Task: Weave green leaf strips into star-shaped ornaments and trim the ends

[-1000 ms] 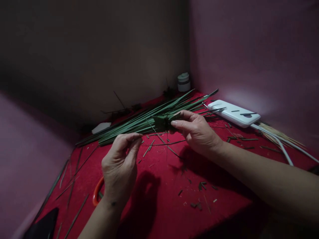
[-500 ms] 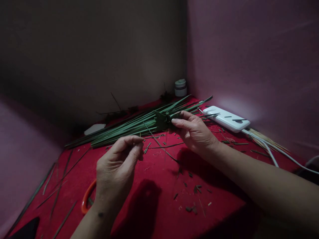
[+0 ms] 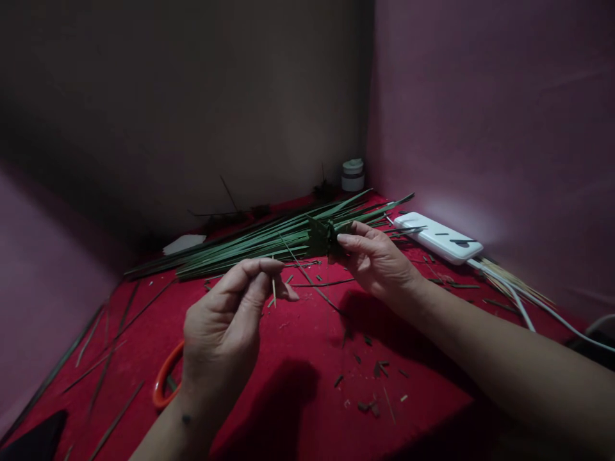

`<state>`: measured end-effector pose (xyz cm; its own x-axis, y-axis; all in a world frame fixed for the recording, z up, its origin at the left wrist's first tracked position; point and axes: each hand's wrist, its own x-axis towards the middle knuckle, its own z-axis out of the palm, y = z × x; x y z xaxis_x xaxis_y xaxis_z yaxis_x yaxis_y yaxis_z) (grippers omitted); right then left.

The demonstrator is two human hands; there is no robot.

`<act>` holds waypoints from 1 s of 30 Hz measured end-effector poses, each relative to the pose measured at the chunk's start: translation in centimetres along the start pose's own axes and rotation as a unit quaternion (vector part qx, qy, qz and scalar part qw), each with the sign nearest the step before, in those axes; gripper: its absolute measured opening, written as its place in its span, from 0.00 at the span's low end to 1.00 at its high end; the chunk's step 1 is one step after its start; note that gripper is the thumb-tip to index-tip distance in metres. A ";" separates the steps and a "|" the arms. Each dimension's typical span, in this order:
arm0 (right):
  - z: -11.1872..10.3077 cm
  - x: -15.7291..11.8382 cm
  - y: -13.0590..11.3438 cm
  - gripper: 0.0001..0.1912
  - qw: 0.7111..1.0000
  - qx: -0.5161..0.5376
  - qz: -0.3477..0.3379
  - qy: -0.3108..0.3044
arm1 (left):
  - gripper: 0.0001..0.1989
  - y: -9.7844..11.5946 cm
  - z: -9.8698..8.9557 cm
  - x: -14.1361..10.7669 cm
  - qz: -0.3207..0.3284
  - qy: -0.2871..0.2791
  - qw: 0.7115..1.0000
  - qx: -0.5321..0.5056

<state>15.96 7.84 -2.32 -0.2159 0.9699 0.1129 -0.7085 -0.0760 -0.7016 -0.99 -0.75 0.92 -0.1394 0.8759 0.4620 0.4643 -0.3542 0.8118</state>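
My left hand [image 3: 230, 314] pinches a thin pale stick [image 3: 274, 291] between thumb and forefinger, upright over the red cloth [image 3: 269, 339]. To its right, my right hand [image 3: 377, 256] grips a dark green folded leaf piece [image 3: 323, 237] by its right side. The two hands are apart. Behind them lies a bundle of long green leaf strips [image 3: 240, 246]. An orange scissor handle [image 3: 166, 378] shows partly behind my left wrist.
At the right lies a white power bank [image 3: 439, 237] with a white cable [image 3: 542, 306], beside thin pale sticks [image 3: 523, 288]. A white-lidded jar [image 3: 353, 176] stands in the back corner. Leaf scraps [image 3: 369, 407] and loose strips are scattered on the cloth.
The pale stick now shows clearly below my left fingertips, and other fingers of that hand extend further right. My right hand still holds the leaf piece; the view has shifted slightly.
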 end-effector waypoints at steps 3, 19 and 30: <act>0.1 -0.1 0.0 0.09 1.000 -0.006 0.010 -0.002 | 0.07 0.0 0.2 -0.3 0.014 -0.016 0.999 -0.037; -0.1 -0.3 0.8 0.07 0.998 -0.043 0.013 -0.037 | 0.08 -0.4 0.4 -0.2 0.114 0.050 0.990 0.063; 0.3 -0.9 1.3 0.07 0.996 -0.069 0.027 -0.045 | 0.11 -0.6 0.5 -0.6 0.157 0.006 0.986 0.059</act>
<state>15.04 6.77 -3.13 -0.3153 0.9398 0.1315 -0.5972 -0.0888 -0.7972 -0.69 -0.92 -0.02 0.0174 0.7252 0.6883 0.5842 -0.5661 0.5816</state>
